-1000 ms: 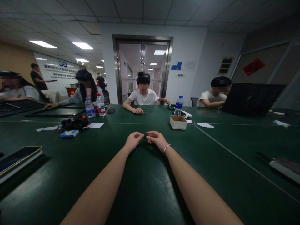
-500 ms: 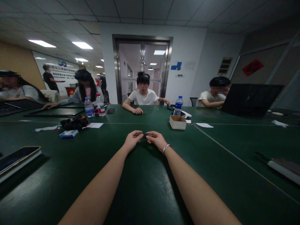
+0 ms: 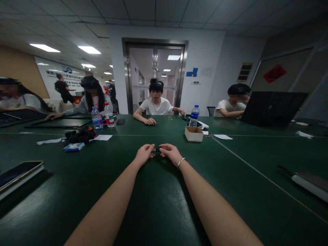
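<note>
Just above the green tabletop (image 3: 153, 191), a small dark, rod-like piece (image 3: 157, 149) spans the gap between my hands. Its left end looks greyer, and its kind is too small to make out. My left hand (image 3: 144, 153) pinches the left end between thumb and fingers. The other end is in the fingertips of my right hand (image 3: 171, 153), which has a silver bangle (image 3: 181, 162) at the wrist. My fingers hide both tips of the piece.
An open cardboard box (image 3: 194, 134) stands beyond my right hand, with a water bottle (image 3: 194, 112) behind it. Left are a tangled black bundle (image 3: 79, 135), a blue-white packet (image 3: 74, 147) and a phone (image 3: 20, 174) on a pale box. People sit across the table.
My left fingers have shifted slightly, and more of the dark piece shows between my hands, including its greyer end. In the background a standing person has moved right.
</note>
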A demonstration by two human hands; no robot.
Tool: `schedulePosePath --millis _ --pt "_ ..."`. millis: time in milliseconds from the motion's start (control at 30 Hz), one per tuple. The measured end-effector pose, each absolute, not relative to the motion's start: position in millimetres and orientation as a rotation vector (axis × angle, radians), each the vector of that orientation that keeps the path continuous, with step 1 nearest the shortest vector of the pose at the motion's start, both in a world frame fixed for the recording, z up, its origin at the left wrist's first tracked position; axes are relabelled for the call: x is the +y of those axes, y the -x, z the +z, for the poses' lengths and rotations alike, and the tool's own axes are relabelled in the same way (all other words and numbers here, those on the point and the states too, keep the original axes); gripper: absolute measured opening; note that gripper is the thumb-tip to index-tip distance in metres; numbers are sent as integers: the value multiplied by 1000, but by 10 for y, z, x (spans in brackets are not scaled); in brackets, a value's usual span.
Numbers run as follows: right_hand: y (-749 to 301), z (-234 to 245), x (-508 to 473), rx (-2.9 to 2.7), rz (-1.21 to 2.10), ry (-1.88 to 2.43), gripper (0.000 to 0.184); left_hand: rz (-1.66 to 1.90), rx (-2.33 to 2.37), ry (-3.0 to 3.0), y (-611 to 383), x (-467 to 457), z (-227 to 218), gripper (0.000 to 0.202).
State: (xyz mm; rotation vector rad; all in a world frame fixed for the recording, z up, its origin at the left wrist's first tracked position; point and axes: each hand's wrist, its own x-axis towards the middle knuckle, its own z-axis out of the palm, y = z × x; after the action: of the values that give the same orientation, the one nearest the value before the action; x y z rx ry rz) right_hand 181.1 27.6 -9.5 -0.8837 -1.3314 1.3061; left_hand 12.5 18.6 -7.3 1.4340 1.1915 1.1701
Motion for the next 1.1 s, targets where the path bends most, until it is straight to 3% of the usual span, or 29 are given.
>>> schedulePosePath --millis 767,867,1100 --pt "-1818 -88 266 -1323 1334 855 34 1154 1138 -1559 -174 119 -50 29" --pt "-1822 -101 275 -1316 1332 839 36 1244 1137 -1549 -177 129 -56 42" --pt "-1824 -87 257 -1329 1330 850 36 1163 1176 -1638 -158 177 -104 28"
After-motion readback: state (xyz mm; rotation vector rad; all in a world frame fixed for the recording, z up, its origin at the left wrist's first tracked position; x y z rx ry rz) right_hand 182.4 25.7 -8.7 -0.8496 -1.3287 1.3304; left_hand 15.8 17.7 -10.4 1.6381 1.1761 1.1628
